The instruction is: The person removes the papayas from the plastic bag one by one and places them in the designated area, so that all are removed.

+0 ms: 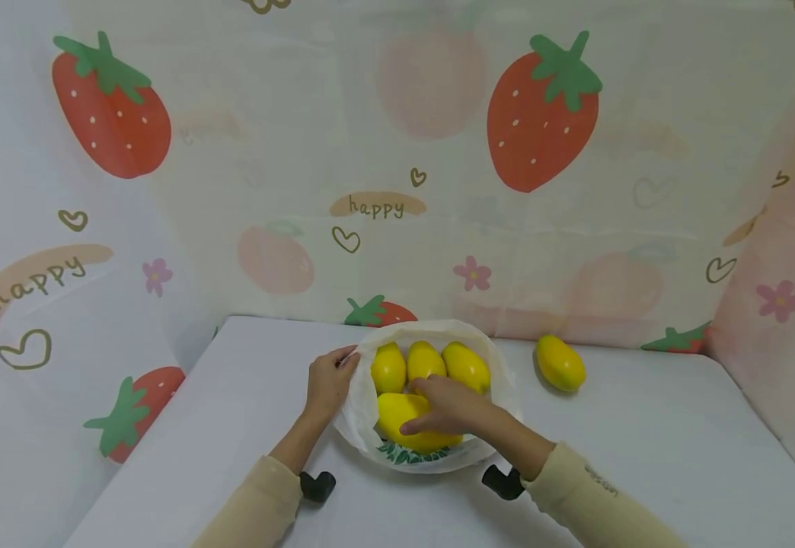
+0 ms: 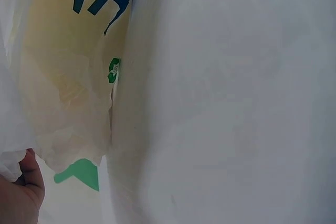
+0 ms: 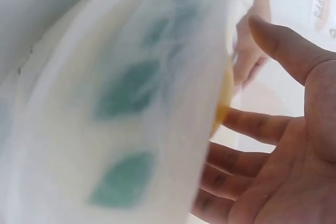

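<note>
A white plastic bag [image 1: 350,415] with green leaf print stands open on the table, with several yellow mangoes [image 1: 388,368] in it. At its left rim my left hand [image 1: 329,387] pinches the plastic; in the left wrist view the thumb [image 2: 32,169] lies against the bag's edge. My right hand [image 1: 448,403] reaches into the bag mouth, over the large front mango [image 1: 394,411]. Its thumb and fingers are spread and fairly straight in the right wrist view, with the fingertips partly hidden behind the bag's wall [image 3: 68,129]. A single mango [image 1: 561,364] lies outside, right of the bag.
The white table [image 1: 644,457] ends at a back wall of cloth [image 1: 439,251] printed with strawberries and hearts. Black wrist-camera pieces [image 1: 318,487] show beside both sleeves, close to the bag's front.
</note>
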Available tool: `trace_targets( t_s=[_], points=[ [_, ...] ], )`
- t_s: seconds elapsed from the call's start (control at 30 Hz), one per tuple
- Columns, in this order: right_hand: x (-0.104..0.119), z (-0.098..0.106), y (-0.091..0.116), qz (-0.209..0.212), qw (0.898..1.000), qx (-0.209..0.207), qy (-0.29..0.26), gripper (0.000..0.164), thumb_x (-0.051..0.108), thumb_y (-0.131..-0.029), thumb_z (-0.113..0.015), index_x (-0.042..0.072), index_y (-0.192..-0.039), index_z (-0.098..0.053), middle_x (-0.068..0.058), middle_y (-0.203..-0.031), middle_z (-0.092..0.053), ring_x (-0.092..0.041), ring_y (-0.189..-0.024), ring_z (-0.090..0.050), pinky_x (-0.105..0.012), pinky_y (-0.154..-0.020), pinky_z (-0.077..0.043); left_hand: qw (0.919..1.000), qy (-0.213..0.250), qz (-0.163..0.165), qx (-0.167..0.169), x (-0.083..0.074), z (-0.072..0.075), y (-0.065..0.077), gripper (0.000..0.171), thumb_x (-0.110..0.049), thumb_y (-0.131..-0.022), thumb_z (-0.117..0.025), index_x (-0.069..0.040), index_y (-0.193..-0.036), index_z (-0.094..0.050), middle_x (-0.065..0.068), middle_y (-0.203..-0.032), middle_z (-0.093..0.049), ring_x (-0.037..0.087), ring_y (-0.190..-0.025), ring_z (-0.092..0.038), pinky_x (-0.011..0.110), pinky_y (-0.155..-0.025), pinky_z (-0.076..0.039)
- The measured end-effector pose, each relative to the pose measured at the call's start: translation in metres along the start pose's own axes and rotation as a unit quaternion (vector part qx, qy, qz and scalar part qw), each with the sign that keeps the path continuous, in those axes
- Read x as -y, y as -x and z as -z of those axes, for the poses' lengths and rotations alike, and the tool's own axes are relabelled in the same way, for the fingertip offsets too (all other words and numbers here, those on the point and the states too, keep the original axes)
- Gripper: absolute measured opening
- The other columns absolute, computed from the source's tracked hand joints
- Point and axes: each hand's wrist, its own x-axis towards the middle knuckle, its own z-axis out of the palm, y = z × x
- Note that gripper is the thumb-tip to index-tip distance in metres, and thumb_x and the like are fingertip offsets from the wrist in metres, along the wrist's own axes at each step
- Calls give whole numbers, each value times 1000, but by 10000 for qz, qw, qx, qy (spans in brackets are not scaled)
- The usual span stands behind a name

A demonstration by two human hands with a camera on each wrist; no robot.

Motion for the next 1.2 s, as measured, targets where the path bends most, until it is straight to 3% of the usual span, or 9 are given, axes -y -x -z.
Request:
trace_targets(
  t_s=[0.6, 0.93, 1.2],
  points=[
    [-1, -11, 0, -70, 9996, -86, 263, 72, 41, -74, -83, 9, -132, -54, -6, -119, -65, -20, -95, -55, -43, -100, -50, 10000, 41, 8, -2, -2, 1, 4, 31, -18, -96, -61, -1, -121, -67, 16, -120, -69, 30, -112, -66, 42, -95, -54],
    [-5, -12, 2, 22, 10000, -10, -9, 74, 40, -73, -84, 8, -132, -52, -6, -115, -65, -20, -93, -55, -43, -98, -51, 10000, 34, -58, -38, -2, 2, 3, 29, -17, -95, -62, -1, -119, -68, 16, -117, -71, 29, -109, -67, 41, -93, -55],
    [-8, -13, 3, 107, 9997, 47, -197, 75, 40, -74, -83, 9, -134, -51, -5, -116, -65, -20, -94, -55, -43, -98, -50, 9999, 113, 71, 68, -1, 4, 3, 30, -17, -94, -64, -2, -119, -68, 14, -119, -70, 27, -112, -66, 40, -95, -54]
  ],
)
